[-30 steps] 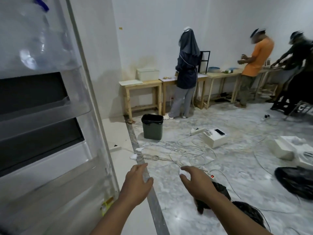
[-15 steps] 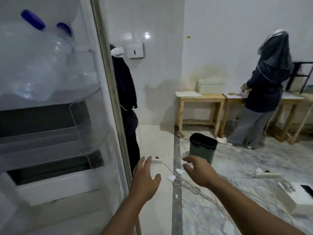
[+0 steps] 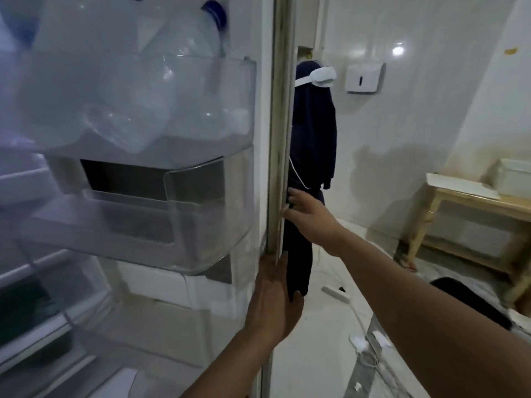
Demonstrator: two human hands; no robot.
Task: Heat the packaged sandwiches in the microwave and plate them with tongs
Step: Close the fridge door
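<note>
1. Both hands are at the free vertical edge of the open fridge door (image 3: 280, 139). The left hand (image 3: 273, 300) lies flat along the lower part of that edge with straight fingers and holds nothing. The right hand (image 3: 309, 218) is higher up, with its fingertips touching or curling slightly over the edge. Whether it truly grips the edge cannot be told.

2. The step in hand looks like moving the door, but whether it is being opened wider or swung shut cannot be judged from this view.

3. The packaged sandwiches are not in view. The door shelves hold only clear water bottles (image 3: 184, 90) with blue caps in the upper door bin (image 3: 241, 99), and the lower bin (image 3: 201, 225) looks empty. The fridge interior at the far left is blurred.

4. To do it well, keep the fingers on the outer face and rim of the door, not between door and cabinet.

5. Move the door smoothly, because the bottles lean loosely in the bin and could knock about.

6. A person in dark clothes (image 3: 313, 133) stands just behind the door, so check that side before swinging it wider.

7. A power strip (image 3: 334, 293) and cables lie on the floor near the feet, so step with care.
</note>
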